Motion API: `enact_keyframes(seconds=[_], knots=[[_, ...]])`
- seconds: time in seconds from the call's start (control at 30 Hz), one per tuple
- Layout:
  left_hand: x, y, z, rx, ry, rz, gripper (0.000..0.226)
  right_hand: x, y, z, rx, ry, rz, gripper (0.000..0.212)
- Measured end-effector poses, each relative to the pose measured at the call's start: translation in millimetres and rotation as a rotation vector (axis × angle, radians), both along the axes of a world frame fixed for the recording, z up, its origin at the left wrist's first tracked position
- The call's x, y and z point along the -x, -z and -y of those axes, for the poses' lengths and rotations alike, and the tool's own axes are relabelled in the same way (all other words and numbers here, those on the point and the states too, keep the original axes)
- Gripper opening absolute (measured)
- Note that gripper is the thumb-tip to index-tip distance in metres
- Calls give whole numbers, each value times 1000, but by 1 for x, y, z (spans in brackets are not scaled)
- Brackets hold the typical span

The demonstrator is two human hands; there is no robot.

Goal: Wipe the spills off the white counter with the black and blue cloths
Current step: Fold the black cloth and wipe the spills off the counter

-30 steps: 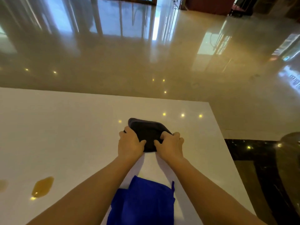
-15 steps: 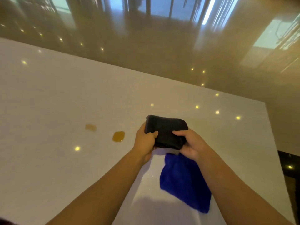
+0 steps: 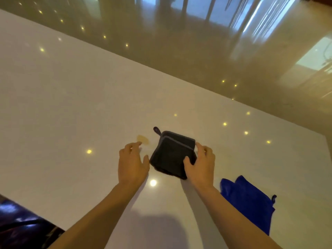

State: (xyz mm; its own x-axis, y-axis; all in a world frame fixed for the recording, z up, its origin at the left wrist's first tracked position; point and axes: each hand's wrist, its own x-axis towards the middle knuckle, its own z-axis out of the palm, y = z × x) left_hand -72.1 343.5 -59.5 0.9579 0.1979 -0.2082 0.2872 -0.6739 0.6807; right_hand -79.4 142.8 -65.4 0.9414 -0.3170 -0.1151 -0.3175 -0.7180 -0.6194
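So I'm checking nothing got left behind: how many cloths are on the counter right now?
2. The black cloth, folded, sits mid-counter held by the right hand. The blue cloth lies loose near the counter's near right edge. None appear hidden.

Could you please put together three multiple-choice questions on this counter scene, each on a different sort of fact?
1. Where does the blue cloth lie?
A. under the black cloth
B. on the white counter, to the right of the right forearm
C. on the floor

2. How many cloths are in view?
A. one
B. two
C. three

3. What is the left hand doing?
A. gripping the black cloth
B. open, beside the black cloth
C. holding the blue cloth

Answers: 1 B, it lies flat right of the arm. 2 B, only the black cloth and the blue one. 3 B, only the right hand grips the black cloth.
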Motion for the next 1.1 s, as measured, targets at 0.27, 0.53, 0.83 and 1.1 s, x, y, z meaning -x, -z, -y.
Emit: enact_keyframes(seconds=[0.27, 0.53, 0.83, 1.1], knots=[[18, 65, -75, -586, 164, -170, 90, -60, 58, -17, 541, -614, -81, 81], [17, 68, -78, -643, 216, -113, 89, -39, 56, -33, 503, -361, -183, 83], [14, 71, -80, -650, 189, -108, 89, -35, 54, -53, 514, -486, -148, 71], [15, 70, -81, -632, 163, -90, 88, -134, 46, -44, 144, -233, -72, 53]])
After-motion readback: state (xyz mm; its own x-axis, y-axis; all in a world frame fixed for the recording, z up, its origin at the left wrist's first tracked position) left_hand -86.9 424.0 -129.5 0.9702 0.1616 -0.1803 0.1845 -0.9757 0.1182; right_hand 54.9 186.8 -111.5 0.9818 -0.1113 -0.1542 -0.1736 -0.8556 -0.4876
